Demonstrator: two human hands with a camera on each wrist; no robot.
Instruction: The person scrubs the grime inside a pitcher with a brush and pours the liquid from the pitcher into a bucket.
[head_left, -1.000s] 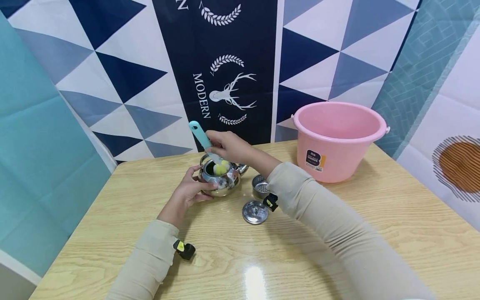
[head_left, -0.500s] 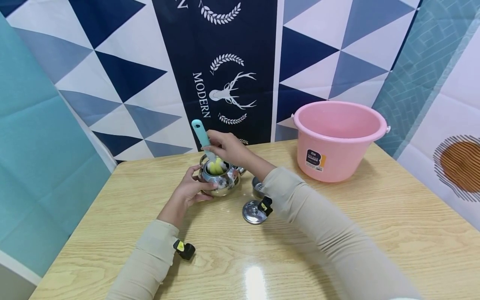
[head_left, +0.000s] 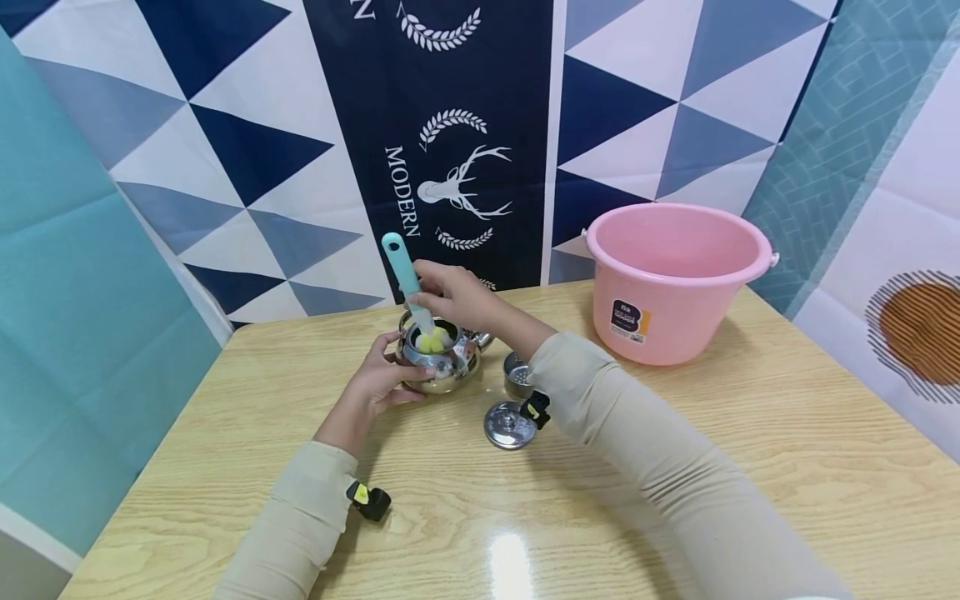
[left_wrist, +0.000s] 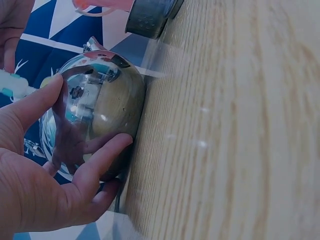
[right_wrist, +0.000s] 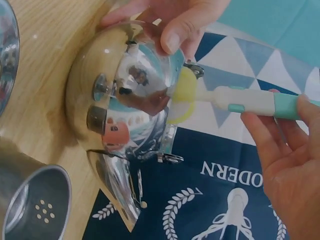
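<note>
A shiny steel teapot [head_left: 450, 371] stands on the table, its lid off and its spout pointing right. My left hand [head_left: 381, 375] holds its left side, thumb near the rim and fingers spread low around the belly, as the left wrist view also shows. My right hand [head_left: 457, 293] pinches the teal and white handle of a cleaning brush [head_left: 402, 265] between thumb and fingers. The brush's yellow sponge head [right_wrist: 184, 95] sits in the teapot's mouth, partly hidden by the rim. The handle leans up and to the left.
Right of the teapot stand a small steel strainer cup [head_left: 517, 375] with holes in its base and, nearer, the round steel lid [head_left: 510, 425]. A pink bucket [head_left: 660, 308] stands at the back right. Patterned cloth [head_left: 465, 100] hangs behind the wooden table [head_left: 450, 517].
The brush head has gone from tilted at the teapot's right rim to down in its opening, then slightly back up. The left hand and teapot have stayed put.
</note>
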